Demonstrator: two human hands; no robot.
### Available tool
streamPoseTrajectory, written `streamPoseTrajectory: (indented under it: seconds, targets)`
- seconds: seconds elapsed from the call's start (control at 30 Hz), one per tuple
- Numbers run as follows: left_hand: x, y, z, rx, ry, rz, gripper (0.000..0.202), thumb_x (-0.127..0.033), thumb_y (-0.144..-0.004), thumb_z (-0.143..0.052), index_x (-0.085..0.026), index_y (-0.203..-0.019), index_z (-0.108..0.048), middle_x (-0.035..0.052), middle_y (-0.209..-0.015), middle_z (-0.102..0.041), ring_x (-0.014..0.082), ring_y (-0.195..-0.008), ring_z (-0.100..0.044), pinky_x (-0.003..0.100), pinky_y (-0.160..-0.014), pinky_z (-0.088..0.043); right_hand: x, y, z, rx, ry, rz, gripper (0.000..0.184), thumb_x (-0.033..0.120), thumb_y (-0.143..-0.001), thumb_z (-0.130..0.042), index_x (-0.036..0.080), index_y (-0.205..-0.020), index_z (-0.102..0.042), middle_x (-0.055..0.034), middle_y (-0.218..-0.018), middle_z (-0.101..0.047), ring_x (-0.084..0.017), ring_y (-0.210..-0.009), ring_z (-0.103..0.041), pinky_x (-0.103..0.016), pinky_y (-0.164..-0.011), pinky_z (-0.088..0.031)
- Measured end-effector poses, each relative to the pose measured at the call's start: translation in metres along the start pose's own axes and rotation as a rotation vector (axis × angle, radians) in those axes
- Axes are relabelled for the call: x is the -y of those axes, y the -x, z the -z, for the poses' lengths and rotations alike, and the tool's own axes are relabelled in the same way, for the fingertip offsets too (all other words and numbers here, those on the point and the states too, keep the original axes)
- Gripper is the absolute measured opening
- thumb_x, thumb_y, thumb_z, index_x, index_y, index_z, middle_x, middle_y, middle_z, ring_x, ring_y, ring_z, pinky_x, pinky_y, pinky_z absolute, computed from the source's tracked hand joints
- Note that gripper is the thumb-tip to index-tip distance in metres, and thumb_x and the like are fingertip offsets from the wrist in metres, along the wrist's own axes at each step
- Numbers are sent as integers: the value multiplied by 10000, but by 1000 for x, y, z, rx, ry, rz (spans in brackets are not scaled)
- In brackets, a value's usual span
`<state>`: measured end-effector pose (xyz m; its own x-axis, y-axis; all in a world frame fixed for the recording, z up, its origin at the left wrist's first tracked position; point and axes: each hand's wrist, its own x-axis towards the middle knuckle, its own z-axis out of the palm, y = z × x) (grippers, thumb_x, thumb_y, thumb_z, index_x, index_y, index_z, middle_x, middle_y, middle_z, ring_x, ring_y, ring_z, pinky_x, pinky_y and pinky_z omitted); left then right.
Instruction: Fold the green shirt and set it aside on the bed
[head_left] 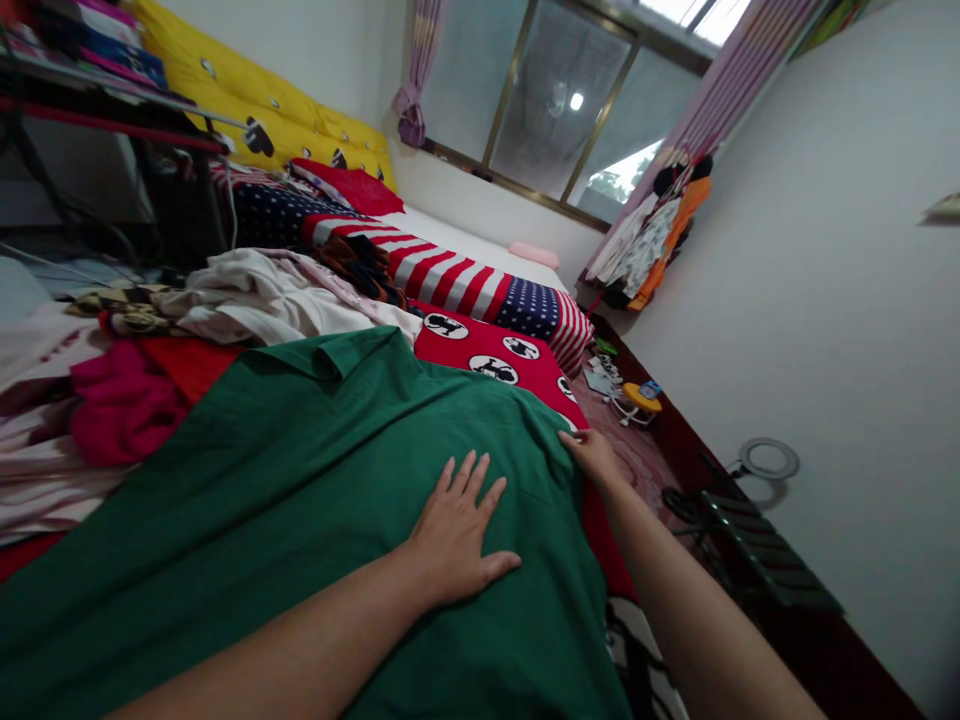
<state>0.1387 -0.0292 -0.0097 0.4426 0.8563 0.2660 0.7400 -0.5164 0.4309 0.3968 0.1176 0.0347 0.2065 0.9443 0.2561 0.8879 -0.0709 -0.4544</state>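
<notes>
A large green cloth [300, 480] lies spread over the red bedding in front of me, with soft creases and a folded-over flap near its far edge. My left hand [461, 530] rests flat on it, palm down, fingers spread and holding nothing. At the cloth's right edge, my right hand [592, 455] has its thumb and fingers closed on the fabric; the fingertips are partly hidden. Beyond and beneath the cloth shows red bedding [457, 350] with black figures in white ovals.
Heaped clothes, including a white garment [270, 300] and a magenta one [127, 405], lie to the left. Behind stands a bed with a stars-and-stripes cover [450, 275]. A desk [112, 105] is at the upper left. On the right are a yellow stool [641, 398] and a dark rack [765, 545].
</notes>
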Motion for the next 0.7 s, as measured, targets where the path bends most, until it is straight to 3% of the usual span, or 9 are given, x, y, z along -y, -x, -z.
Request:
streamPoseTrajectory:
  seconds: [0.07,0.2,0.47,0.57,0.7]
  targets:
    - [0,0,-1,-13,20,2,865,-777,-774,-379,-269,-1473,-327,128,-1581,-140,358,-1452,-54,590,-1142,-17,0,-12,2,12,32,-7,316,423,-712,-652,117,-741,-723,-89,-657,-695,-240,-665,-663,-291,-601,-460]
    - [1,0,-4,-18,53,3,821,-776,-763,-411,-345,-1457,-340,106,-1589,-114,386,-1448,-12,645,-1113,20,-4,-22,4,-59,99,-17,399,479,-806,-549,140,-922,-725,-108,-884,-733,-245,-803,-671,-283,-649,-450]
    - [0,-1,-4,24,27,21,803,-782,-758,-413,-364,-1441,-363,89,-1596,-86,381,-1448,28,645,-1103,47,-10,-8,-25,-55,294,-105,406,518,-853,-512,189,-1037,-661,-134,-1018,-701,-290,-953,-640,-386,-796,-439]
    - [0,-1,-3,30,1,21,798,-788,-765,-385,-364,-1441,-362,94,-1595,-88,372,-1450,21,628,-1107,50,-3,-11,-19,-1,323,-94,392,489,-857,-526,166,-1041,-651,-162,-1016,-692,-298,-963,-638,-392,-813,-434]
    - [0,-2,-3,18,-31,8,791,-787,-769,-378,-362,-1436,-375,89,-1590,-136,371,-1451,-7,616,-1108,55,0,4,8,37,316,-38,517,474,-809,-582,114,-1180,-575,-188,-1152,-640,-276,-1037,-609,-333,-819,-437]
